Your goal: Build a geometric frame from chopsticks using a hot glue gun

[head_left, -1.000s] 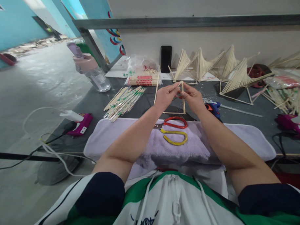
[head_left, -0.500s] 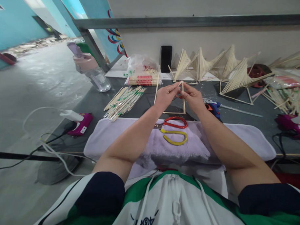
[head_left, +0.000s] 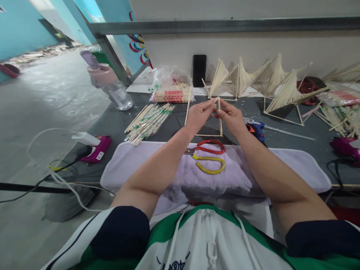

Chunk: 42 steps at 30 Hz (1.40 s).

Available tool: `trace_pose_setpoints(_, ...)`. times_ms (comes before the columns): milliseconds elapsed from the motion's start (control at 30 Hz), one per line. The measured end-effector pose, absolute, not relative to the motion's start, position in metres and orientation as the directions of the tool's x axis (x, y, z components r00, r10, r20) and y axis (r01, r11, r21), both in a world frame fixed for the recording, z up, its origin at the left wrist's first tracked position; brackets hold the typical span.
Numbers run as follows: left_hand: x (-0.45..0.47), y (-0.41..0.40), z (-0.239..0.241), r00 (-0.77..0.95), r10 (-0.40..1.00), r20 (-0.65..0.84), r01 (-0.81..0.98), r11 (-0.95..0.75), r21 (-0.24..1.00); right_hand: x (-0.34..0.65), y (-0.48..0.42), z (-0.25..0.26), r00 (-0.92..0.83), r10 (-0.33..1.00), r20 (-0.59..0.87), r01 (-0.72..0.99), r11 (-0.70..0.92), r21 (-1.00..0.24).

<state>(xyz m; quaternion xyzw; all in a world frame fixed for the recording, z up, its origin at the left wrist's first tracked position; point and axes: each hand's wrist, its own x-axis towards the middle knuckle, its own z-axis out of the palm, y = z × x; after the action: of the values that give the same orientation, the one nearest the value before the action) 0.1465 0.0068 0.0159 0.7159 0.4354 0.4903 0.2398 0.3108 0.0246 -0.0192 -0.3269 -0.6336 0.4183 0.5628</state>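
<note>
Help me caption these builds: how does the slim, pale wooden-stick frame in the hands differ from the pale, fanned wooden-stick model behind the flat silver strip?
The slim, pale wooden-stick frame is open, with few sticks visible; the pale, fanned wooden-stick model has many set closely together. The left hand and right hand pinch the frame, while no hand touches the model. Both are made of thin, pale sticks.

Stick frame (head_left: 209, 135), one: slender, pale wood, angular, partly hidden. Location: centre of picture, above bench. Near stick crosswise, meeting right-hand stick at a corner; left-hand stick longer, rising toward upper frame; topmost right corner held pinched.
</note>
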Motion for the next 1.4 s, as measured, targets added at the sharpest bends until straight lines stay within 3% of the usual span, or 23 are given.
trace_pose_setpoints(1400,0.1447,0.0069,0.0170,0.156,0.851,0.502,0.424,-0.516,0.744,0.3145,0.0262,-0.0228,-0.225,0.852,0.473,-0.008,0.484,-0.875)
